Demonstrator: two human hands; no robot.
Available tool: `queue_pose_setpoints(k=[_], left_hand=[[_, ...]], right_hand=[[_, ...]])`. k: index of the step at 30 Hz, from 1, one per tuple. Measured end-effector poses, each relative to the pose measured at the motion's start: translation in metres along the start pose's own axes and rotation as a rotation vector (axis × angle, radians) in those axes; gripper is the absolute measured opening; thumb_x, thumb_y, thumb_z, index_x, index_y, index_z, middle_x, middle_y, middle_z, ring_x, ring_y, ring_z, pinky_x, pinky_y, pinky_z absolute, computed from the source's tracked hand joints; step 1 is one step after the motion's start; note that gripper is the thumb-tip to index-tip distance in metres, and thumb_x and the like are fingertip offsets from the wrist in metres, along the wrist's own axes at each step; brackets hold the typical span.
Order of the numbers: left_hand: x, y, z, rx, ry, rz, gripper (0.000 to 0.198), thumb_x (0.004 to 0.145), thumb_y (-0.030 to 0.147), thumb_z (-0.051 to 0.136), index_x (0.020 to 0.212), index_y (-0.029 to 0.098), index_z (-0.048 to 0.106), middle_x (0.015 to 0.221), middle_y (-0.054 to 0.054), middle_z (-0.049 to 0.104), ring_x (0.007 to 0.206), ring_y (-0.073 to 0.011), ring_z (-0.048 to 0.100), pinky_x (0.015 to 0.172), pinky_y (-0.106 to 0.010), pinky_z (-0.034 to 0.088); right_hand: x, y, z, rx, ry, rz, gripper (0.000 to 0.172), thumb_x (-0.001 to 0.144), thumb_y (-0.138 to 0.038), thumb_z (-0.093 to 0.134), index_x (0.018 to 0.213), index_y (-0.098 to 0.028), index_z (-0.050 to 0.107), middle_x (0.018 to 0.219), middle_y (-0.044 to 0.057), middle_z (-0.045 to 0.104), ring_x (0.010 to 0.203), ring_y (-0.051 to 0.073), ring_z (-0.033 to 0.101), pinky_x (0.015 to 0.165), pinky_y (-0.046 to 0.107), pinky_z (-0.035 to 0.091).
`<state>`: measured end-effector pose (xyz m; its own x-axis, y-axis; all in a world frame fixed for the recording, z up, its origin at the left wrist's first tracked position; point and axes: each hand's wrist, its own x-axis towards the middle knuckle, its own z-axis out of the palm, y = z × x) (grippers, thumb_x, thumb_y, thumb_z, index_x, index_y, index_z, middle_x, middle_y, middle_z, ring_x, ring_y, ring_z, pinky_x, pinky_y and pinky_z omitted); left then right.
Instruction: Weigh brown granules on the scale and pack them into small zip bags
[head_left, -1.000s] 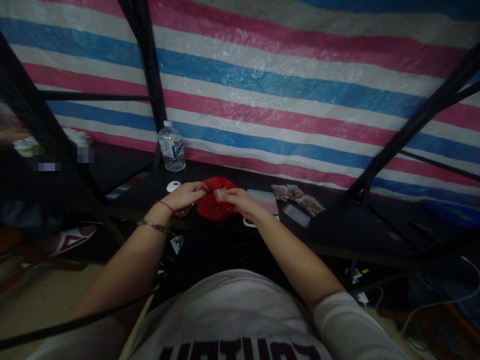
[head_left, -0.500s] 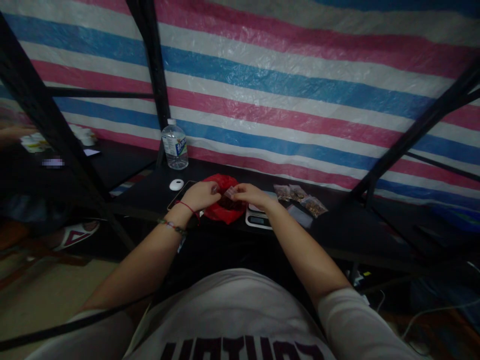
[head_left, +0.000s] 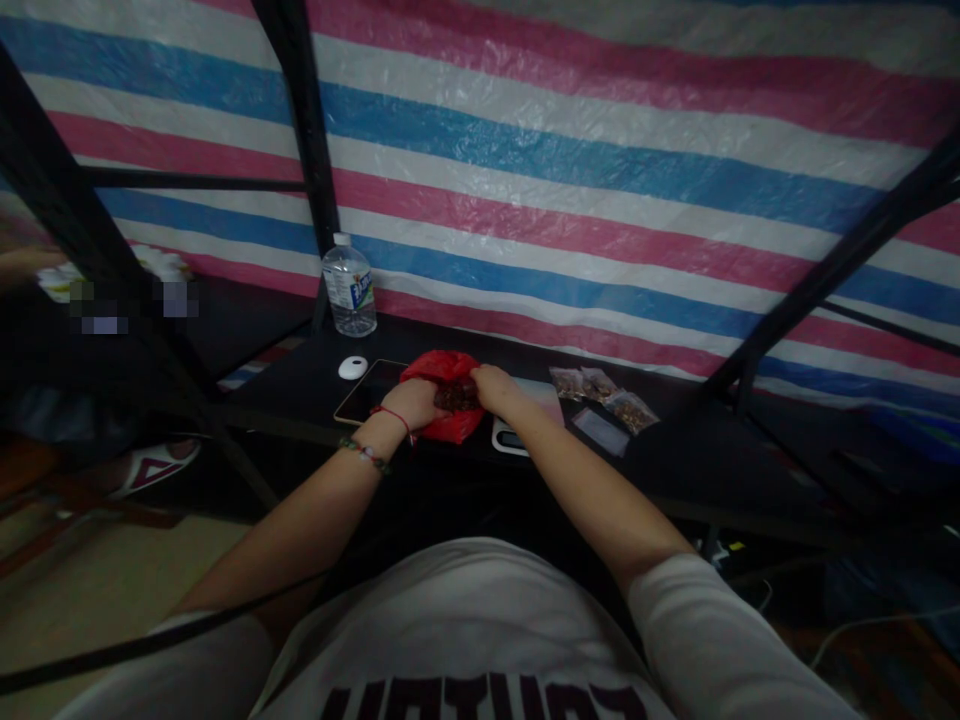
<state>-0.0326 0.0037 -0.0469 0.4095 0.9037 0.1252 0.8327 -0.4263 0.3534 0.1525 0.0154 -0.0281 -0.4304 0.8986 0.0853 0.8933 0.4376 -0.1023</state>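
A red plastic bag (head_left: 450,432) lies with its mouth open on the black table. Dark reddish-brown pieces (head_left: 457,396) show inside it. At the bag's left side, my left hand (head_left: 412,402) has its fingers closed on the rim; some fingertips are hidden by the red film. My right hand (head_left: 495,388) grips the right edge, fingers curled in. Under my right forearm sits a white kitchen scale (head_left: 511,438), partly covered. Right of the scale are several small clear bags of brown bits (head_left: 631,410) and a flat clear bag (head_left: 600,432).
A large clear bottle (head_left: 351,290) stands at the back left, near a metal post. A white oval case (head_left: 352,368) and a phone-like dark slab (head_left: 367,392) lie left of the red bag. A striped plastic sheet (head_left: 525,200) hangs behind. Another person's hand (head_left: 26,268) is far left.
Both hands have moved from small clear plastic above the red bag to the bag's sides. The mouth is spread wider and the dark pieces show more. The clear plastic is no longer visible there.
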Motion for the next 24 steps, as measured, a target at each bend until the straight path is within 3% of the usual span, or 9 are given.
queue_pose_setpoints(k=[4,11,15,20,24], left_hand=[[0.002,0.001,0.003,0.123,-0.025,-0.022,0.033,0.069,0.047,0.063,0.079,0.016,0.069,0.084,-0.013,0.070,0.079,-0.0252,0.064,0.071,-0.030,0.046],[0.005,-0.008,0.008,0.044,0.001,-0.019,0.028,0.069,0.040,0.060,0.084,0.018,0.069,0.080,-0.009,0.070,0.074,-0.0232,0.063,0.067,-0.029,0.044],[0.004,-0.009,0.008,-0.003,0.023,-0.016,0.026,0.072,0.036,0.057,0.088,0.020,0.069,0.080,-0.007,0.070,0.073,-0.0203,0.063,0.064,-0.026,0.043],[0.004,-0.007,0.004,-0.088,0.047,-0.017,0.025,0.074,0.037,0.058,0.087,0.019,0.069,0.082,-0.005,0.071,0.076,-0.0196,0.064,0.066,-0.025,0.045],[0.004,-0.004,-0.003,-0.256,0.159,-0.022,0.034,0.074,0.039,0.062,0.101,0.018,0.067,0.101,-0.007,0.071,0.090,-0.0208,0.065,0.079,-0.027,0.048]], right_hand=[[0.008,-0.007,0.000,0.012,-0.055,-0.071,0.022,0.083,-0.016,0.054,0.100,-0.011,0.068,0.103,0.016,0.068,0.095,0.023,0.064,0.083,0.030,0.045],[0.014,-0.006,0.001,0.114,-0.069,-0.156,0.017,0.081,-0.024,0.058,0.082,-0.013,0.071,0.084,0.010,0.071,0.078,0.018,0.064,0.071,0.025,0.043],[0.010,0.001,0.004,0.179,-0.057,-0.122,0.018,0.078,-0.023,0.062,0.090,-0.013,0.071,0.085,0.008,0.072,0.073,0.015,0.063,0.065,0.022,0.043],[0.008,0.006,0.008,0.475,-0.101,-0.033,0.030,0.069,-0.010,0.067,0.099,-0.015,0.068,0.091,0.004,0.071,0.075,0.013,0.064,0.065,0.020,0.045],[0.009,0.006,0.012,0.702,-0.115,-0.012,0.032,0.069,-0.007,0.068,0.100,-0.013,0.064,0.091,0.005,0.071,0.076,0.013,0.064,0.065,0.021,0.047]])
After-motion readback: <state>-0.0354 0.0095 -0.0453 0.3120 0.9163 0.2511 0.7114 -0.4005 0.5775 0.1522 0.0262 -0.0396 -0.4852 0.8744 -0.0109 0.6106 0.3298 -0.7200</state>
